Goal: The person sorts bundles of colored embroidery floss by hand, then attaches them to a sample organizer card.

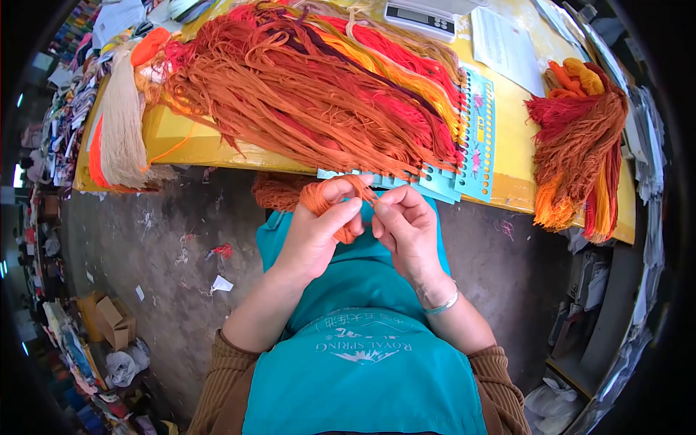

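My left hand (319, 230) is closed round a bunch of rust-orange thread (314, 199), which loops over its fingers and hangs toward the lap. Close beside it, my right hand (408, 230) pinches a few strands stretched between the two hands. Both hands are held just off the table's near edge, above the teal apron (362, 290). Right in front lies a wide spread of rust, red, yellow and dark purple threads (290, 94). Their right ends meet light blue punched cards (477, 134) with rows of holes. The tips of the pinched strands are too small to make out.
The yellow table (516, 148) holds a digital scale (420, 20), a printed sheet (507, 47) and a mixed thread bundle (580, 145) at right. Pale beige thread (122, 123) hangs over its left edge. A cardboard box (114, 322) and scraps lie on the floor.
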`<state>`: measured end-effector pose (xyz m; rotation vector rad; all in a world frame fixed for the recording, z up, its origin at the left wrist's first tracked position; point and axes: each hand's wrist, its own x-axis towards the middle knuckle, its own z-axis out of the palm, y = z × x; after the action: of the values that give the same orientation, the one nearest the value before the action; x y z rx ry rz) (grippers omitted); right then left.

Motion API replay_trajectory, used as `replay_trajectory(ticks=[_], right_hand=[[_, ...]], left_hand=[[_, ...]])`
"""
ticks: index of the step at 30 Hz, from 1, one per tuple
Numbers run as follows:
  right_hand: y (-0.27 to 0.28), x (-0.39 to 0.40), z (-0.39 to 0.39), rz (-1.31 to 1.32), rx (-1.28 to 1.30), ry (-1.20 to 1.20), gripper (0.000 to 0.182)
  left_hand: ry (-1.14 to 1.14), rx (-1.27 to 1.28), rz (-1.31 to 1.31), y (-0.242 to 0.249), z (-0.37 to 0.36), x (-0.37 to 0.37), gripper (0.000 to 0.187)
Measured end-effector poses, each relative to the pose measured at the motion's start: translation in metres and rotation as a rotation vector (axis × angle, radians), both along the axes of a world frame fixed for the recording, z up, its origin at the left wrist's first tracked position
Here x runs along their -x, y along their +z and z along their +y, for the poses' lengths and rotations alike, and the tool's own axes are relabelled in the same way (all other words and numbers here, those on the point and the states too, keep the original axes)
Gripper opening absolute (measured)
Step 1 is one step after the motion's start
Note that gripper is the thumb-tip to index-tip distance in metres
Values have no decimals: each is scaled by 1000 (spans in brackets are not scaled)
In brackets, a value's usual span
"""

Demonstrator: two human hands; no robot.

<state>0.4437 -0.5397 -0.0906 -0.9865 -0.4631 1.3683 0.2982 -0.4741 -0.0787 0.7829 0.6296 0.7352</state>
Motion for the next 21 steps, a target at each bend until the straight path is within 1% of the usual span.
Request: replay_trajectory(ticks=[4, 6, 9, 16, 21], right_hand=[[-4, 2, 0, 10, 3, 15, 4], [-6, 3, 0, 13, 12, 19, 3], [-7, 4, 0, 18, 17, 22, 3], [-7, 4, 1, 74, 25, 23, 0], [-6, 4, 1, 101, 44, 17, 2]], left_hand=[[18, 59, 21, 4, -2, -2, 38], [24, 21, 125, 6, -3, -3, 41], [55, -13, 166, 3, -3, -4, 41], [69, -9, 162, 3, -3, -6, 39], [66, -18, 179, 3, -4, -7, 39]])
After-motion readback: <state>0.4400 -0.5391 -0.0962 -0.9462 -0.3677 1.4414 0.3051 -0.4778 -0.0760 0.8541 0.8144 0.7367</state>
